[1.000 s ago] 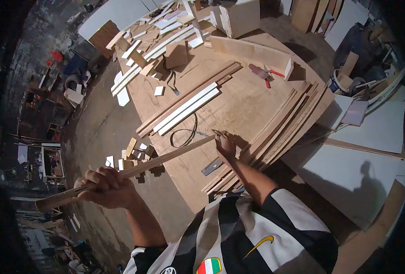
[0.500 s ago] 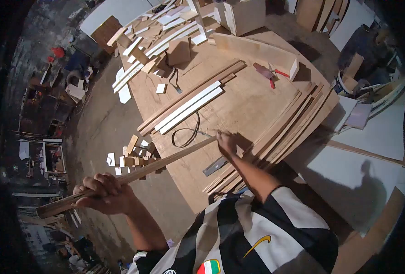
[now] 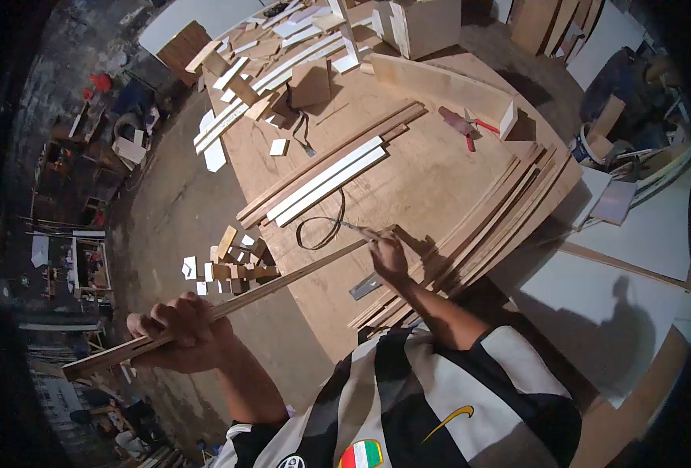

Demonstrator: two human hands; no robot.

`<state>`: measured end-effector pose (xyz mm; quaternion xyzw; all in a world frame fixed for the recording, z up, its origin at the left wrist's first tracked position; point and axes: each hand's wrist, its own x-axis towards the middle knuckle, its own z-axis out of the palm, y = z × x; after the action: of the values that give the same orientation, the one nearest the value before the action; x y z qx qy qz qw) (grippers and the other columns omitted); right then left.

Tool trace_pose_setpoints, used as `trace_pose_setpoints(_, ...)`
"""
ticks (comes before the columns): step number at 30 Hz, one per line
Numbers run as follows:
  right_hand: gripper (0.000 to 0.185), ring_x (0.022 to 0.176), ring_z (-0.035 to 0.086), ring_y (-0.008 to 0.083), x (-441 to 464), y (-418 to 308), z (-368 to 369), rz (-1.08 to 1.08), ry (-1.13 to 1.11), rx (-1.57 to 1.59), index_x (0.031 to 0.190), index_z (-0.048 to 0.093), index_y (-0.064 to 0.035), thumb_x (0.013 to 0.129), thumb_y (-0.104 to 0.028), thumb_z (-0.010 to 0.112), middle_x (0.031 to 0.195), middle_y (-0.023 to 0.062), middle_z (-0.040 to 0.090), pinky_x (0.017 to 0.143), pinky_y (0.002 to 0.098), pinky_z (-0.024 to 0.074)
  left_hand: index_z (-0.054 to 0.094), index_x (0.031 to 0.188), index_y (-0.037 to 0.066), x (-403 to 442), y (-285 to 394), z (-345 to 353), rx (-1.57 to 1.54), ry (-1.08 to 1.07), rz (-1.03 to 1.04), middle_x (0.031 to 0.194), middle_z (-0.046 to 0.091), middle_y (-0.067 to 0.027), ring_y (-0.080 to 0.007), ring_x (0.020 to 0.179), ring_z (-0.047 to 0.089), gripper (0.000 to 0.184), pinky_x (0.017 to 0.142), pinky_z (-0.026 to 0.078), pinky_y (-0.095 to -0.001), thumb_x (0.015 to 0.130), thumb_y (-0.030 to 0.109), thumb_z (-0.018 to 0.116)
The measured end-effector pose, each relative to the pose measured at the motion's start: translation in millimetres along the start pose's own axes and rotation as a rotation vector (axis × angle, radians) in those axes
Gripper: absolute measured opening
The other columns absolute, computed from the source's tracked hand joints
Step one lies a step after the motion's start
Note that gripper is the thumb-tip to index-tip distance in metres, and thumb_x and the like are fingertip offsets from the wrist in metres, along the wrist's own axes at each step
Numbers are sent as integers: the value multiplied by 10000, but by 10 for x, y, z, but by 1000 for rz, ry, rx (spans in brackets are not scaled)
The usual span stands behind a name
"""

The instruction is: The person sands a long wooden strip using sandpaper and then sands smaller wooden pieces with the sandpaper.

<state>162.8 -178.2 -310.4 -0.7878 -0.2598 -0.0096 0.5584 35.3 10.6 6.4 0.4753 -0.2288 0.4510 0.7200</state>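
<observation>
A long, narrow wooden strip (image 3: 283,279) runs slantwise in front of me, from the lower left to the worktable. My left hand (image 3: 182,334) is wrapped around it near its lower-left end, off the table's edge. My right hand (image 3: 389,257) has its fingers closed at the strip's other end, above the tabletop. Just beyond those fingers lies a looped black cord (image 3: 319,232). A flat metal blade-like piece (image 3: 366,285) rests below my right hand.
Stacked wooden strips (image 3: 501,207) lie along the right side of the worktable (image 3: 431,183). White strips (image 3: 330,182) lie mid-table. Red-handled pliers (image 3: 482,125) are farther back. Wood blocks (image 3: 232,269) sit beyond the left edge, and a bucket (image 3: 592,144) stands at right.
The strip has turned in my hands, showing a paler, narrower face. My right hand has shifted slightly down and right, its knuckles rolled; my left hand stays near the same end.
</observation>
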Motion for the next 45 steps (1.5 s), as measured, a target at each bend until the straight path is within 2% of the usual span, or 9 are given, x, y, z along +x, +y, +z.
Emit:
trace_pose_setpoints(7,443,1307,467,347,-75,-1658,-94,-327,-97,286,1335,553,-44,1011,-307,402,1364,156,546,1114,472,291,468,924,84,-99,28,-8,-21,24,20,544,451,-63,-130,368,380,559,425,358,-281,979,616,306)
trace_pose_setpoints(11,447,1284,490,363,-130,-786,124,-310,-70,-83,1342,538,-19,1027,-294,379,1368,178,541,1102,498,316,472,948,85,-145,47,-130,-1,101,60,560,472,-72,-143,364,372,552,412,361,-294,987,606,296)
trace_pose_setpoints(18,444,1293,484,346,-107,-1690,7,-451,-69,116,1304,572,-32,1016,-318,392,1356,170,550,1093,484,317,463,972,88,-283,130,-93,-48,4,39,533,459,-68,-144,360,361,544,400,374,-310,988,605,299)
trace_pose_setpoints(24,460,1130,583,302,-168,-463,56,54,-100,-160,1221,637,-77,1004,-399,391,1137,145,674,983,489,380,439,928,109,-372,202,-39,-77,-124,5,589,454,-68,-166,428,375,388,481,367,-348,998,490,433)
trace_pose_setpoints(27,509,1182,565,320,-223,-1346,0,-235,55,90,1252,624,-83,1002,-446,370,1141,139,674,1027,466,362,437,926,109,-361,174,-2,-111,-122,-13,593,462,-63,-169,431,380,401,486,378,-349,990,505,440)
trace_pose_setpoints(33,400,1071,606,342,-222,-237,-28,202,-106,-105,1276,605,-118,985,-332,432,1212,150,645,972,460,417,432,929,112,-341,185,21,-82,-157,-22,589,468,-61,-156,431,378,404,466,346,-338,992,511,431)
trace_pose_setpoints(36,406,1161,561,324,-249,-479,111,-80,3,344,1281,594,-82,973,-314,466,1227,141,639,1044,483,331,432,928,119,-314,142,116,-67,-145,-3,580,465,-57,-143,425,378,396,452,320,-331,996,509,419)
trace_pose_setpoints(41,586,1022,606,318,-288,85,240,-70,79,-18,1210,654,-70,989,-530,367,1115,168,675,906,426,429,426,884,111,-290,120,54,-22,-33,17,513,446,-39,-123,378,415,487,422,336,-283,996,575,329)
trace_pose_setpoints(45,373,1108,542,355,-189,124,92,131,-13,-3,1243,630,-109,959,-285,466,1127,156,658,984,491,351,429,884,114,-234,96,79,9,-69,17,516,441,-36,-119,379,415,480,427,332,-270,995,572,339)
